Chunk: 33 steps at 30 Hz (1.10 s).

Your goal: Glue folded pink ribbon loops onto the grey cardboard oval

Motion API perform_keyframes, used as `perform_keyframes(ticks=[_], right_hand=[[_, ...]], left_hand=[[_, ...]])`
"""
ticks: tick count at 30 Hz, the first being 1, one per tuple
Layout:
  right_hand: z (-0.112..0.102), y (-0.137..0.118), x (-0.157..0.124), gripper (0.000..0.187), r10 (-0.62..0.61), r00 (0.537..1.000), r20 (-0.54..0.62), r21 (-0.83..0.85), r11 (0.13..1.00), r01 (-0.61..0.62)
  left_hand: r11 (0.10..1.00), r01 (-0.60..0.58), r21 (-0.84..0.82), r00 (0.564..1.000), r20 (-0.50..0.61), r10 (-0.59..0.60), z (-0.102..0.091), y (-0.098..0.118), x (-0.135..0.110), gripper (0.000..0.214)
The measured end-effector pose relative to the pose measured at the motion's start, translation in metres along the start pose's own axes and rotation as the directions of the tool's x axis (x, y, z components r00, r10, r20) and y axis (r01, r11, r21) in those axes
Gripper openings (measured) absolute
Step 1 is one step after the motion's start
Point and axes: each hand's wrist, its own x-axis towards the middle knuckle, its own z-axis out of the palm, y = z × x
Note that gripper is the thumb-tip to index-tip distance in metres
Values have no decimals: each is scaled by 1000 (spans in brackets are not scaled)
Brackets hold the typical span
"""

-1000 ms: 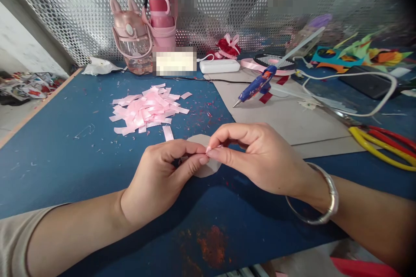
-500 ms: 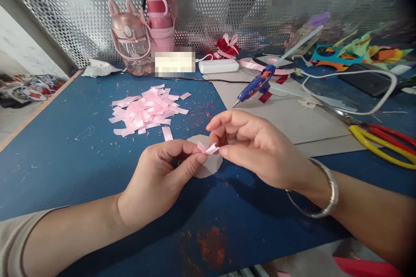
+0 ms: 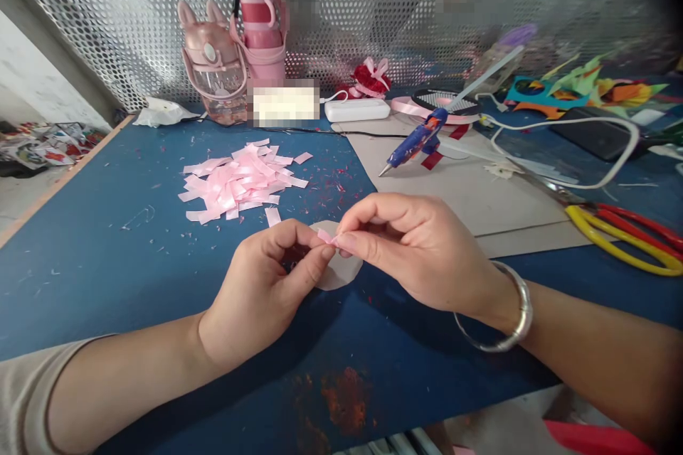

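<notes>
Between finger and thumb, my left hand (image 3: 272, 281) pinches a small folded piece of pink ribbon (image 3: 324, 235). My right hand (image 3: 410, 249), a silver bangle at its wrist, closes its thumb and forefinger on the same ribbon from the right. Most of the ribbon is hidden by fingertips. Below both hands lies a pale round disc (image 3: 341, 270) on the blue table. A heap of cut pink ribbon pieces (image 3: 240, 181) lies beyond my left hand, with one loose strip (image 3: 272, 217) nearer to it.
A blue glue gun (image 3: 416, 142) stands on grey cardboard (image 3: 453, 206) beyond my right hand. Red and yellow-handled scissors (image 3: 624, 234) lie at the right. Pink bottles (image 3: 218, 78) and a white power bank (image 3: 356, 110) line the back by a perforated metal screen (image 3: 144, 7).
My right hand has moved left and its fingers have closed on the ribbon, whose right end stuck out before. My left hand keeps its pinch, almost in place.
</notes>
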Motion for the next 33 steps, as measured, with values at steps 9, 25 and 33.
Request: perform_keyframes(ticks=[9,25,33], right_hand=[[1,4,0,7,45,995,94,266,962,-68],[4,7,-3,5,84,996,42,186,978,-91],[5,6,-2,5,113,992,49,209,970,-121]], left_hand=[[985,-53,-161,998,25,58,-2,0,2,17],[954,54,-294,998,-16,-62,-1,1,3,9],[952,49,-302,999,1,-51,-2,1,4,5]])
